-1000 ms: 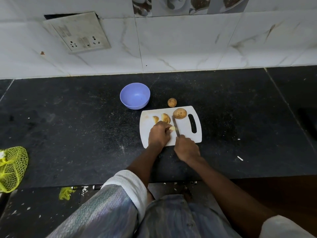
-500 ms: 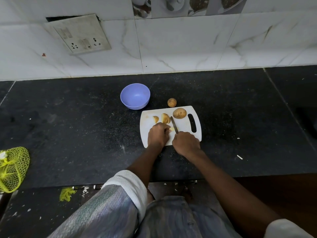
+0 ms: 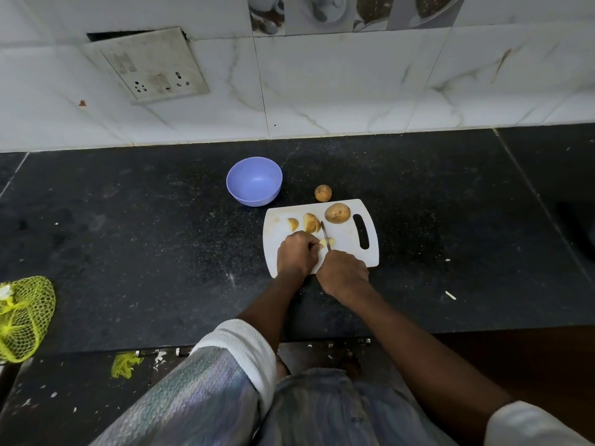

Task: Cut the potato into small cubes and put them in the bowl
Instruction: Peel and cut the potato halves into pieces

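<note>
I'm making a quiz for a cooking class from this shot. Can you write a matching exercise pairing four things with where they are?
Things:
1. bowl
2. small potato
3. knife
4. net bag

Places:
A. in the right hand
B. far left edge of the counter
C. on the counter just behind the board
D. on the counter, left of the small potato

Pairs: 1-D, 2-C, 3-A, 4-B

Left hand (image 3: 298, 252) lies palm down with fingers curled, knuckles up, just left of the right hand (image 3: 343, 272), which is closed in a fist, both forearms extended forward and converging.
</note>
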